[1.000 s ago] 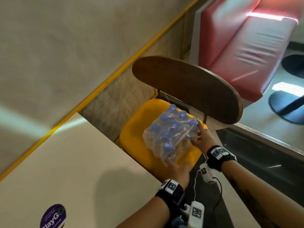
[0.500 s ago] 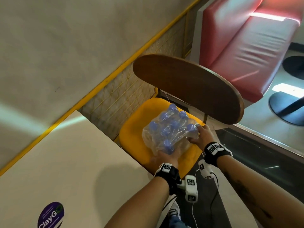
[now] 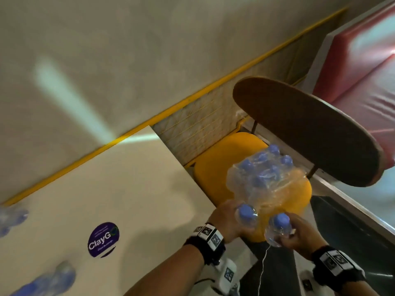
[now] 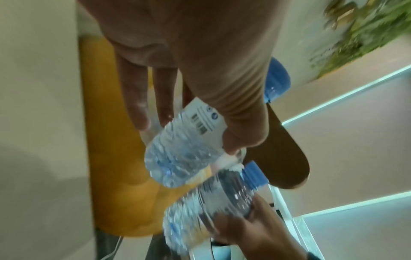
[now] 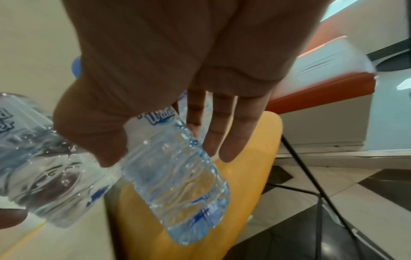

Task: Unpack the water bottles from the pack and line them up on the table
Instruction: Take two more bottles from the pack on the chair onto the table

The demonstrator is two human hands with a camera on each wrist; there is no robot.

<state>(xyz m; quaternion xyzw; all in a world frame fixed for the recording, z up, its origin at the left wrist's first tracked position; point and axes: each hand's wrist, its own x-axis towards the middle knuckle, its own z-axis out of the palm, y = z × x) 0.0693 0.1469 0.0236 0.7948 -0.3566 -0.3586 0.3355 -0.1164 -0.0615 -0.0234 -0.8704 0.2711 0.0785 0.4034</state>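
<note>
Each hand is gripping one small water bottle just clear of the pack: left hand (image 3: 224,218) is wrapping thumb & fingers round the labelled middle of its bottle (image 3: 246,216), and right hand (image 3: 299,233) is doing the same w/ the second bottle (image 3: 277,228); both blue caps are pointing up toward the head cam, the two bottles sitting just beside each other above the front edge of the yellow chair seat (image 3: 215,174). The shrink-wrap pack (image 3: 265,178) is lying on that seat w/ several blue-capped bottles inside, its loose film sagging toward the hands. The cream table (image 3: 128,189) is stretching to the left, w/ blurred blue-capped bottles (image 3: 49,278) already on it near the left edge; can't tell how neatly they're lined up. Handling, as a guess: these look like full thin-walled PET bottles, light enough for one hand each, ribbed lower body giving some grip but prob. denting if squeezed hard, so holding at the label band as now seems right. The film looks soft & clingy, so it may be snagging on bottles coming out. Next move is likely swinging both over to the table, setting them upright on their bases
</note>
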